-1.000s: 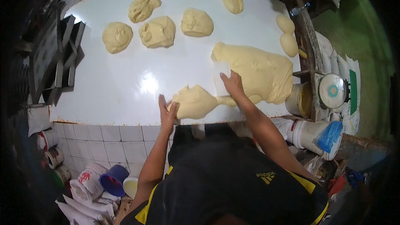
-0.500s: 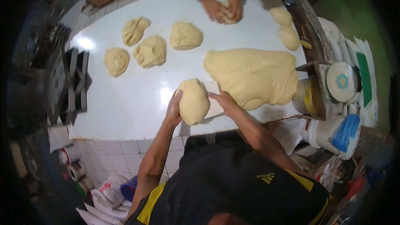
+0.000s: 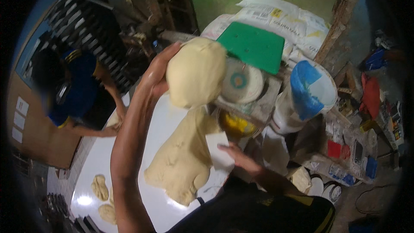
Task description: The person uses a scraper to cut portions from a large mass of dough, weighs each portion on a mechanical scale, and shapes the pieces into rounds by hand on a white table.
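My left hand [image 3: 162, 71] holds a large round lump of dough [image 3: 196, 74], raised at the end of my stretched-out arm. The lump is beside a round-topped scale [image 3: 246, 87] and hides part of it. In my right hand [image 3: 236, 154] is a flat white dough scraper [image 3: 219, 150], close to the right edge of a big slab of dough [image 3: 174, 159]. That slab lies on the white table [image 3: 151, 125] below the raised lump.
A co-worker [image 3: 79, 90] leans over the table's left side. Smaller dough pieces [image 3: 100, 187] lie at lower left. Right of the slab stands a bowl with yellow contents [image 3: 237, 124]. Beyond are a green board [image 3: 254, 45], white sacks [image 3: 280, 19] and a white bucket [image 3: 325, 88] with blue plastic.
My view has swung to the right. The lump has come up off the table and over toward the scale in my left hand. The scraper has come away from the lump with my right hand.
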A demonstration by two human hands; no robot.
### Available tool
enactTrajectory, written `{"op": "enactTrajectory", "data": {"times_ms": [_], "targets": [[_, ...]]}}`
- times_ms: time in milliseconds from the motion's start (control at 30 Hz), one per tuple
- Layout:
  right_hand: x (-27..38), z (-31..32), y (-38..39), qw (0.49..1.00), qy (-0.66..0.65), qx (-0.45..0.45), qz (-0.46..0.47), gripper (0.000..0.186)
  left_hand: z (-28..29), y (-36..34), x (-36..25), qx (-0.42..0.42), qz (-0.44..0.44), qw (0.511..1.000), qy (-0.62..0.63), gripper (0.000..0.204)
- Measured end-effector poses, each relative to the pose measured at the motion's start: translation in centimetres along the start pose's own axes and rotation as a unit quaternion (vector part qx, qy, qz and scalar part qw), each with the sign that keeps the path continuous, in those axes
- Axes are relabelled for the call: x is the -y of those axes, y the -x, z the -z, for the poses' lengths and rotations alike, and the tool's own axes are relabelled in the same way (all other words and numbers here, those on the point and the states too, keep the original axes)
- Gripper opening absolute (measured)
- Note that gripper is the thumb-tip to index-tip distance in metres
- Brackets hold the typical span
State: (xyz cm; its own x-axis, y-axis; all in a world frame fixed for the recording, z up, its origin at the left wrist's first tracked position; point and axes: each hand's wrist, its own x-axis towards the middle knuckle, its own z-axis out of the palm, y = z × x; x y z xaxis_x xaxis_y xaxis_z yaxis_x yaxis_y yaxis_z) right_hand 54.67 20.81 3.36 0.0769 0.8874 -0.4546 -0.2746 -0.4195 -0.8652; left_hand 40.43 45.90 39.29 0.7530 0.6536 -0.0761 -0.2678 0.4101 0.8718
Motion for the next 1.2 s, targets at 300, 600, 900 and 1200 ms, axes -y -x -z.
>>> {"op": "enactTrajectory", "data": {"times_ms": [300, 600, 900, 1200], "targets": [[1.3, 3.7, 2.6, 0.995, -0.077, 0.017, -0.057, 0.043, -6.8, -25.3, 3.8, 0.087, -0.019, 0.973, -0.213, 0.055], [3.6, 3.2, 6.8, 0.999, -0.019, 0.006, -0.028, 0.041, -6.9, -17.1, -4.6, -0.257, -0.462, 0.656, -0.539, 0.07], [-7.0, -1.5, 8.9, 0.997, 0.075, -0.003, 0.006, 0.043, 15.2, 34.3, 36.2, 0.158, 0.186, 0.732, -0.636, 0.04], [-12.5, -10.2, 12.2, 0.927, 0.361, 0.092, 0.045, 0.046, 12.3, 54.6, 46.3, -0.293, 0.223, 0.828, -0.424, 0.046]]}}
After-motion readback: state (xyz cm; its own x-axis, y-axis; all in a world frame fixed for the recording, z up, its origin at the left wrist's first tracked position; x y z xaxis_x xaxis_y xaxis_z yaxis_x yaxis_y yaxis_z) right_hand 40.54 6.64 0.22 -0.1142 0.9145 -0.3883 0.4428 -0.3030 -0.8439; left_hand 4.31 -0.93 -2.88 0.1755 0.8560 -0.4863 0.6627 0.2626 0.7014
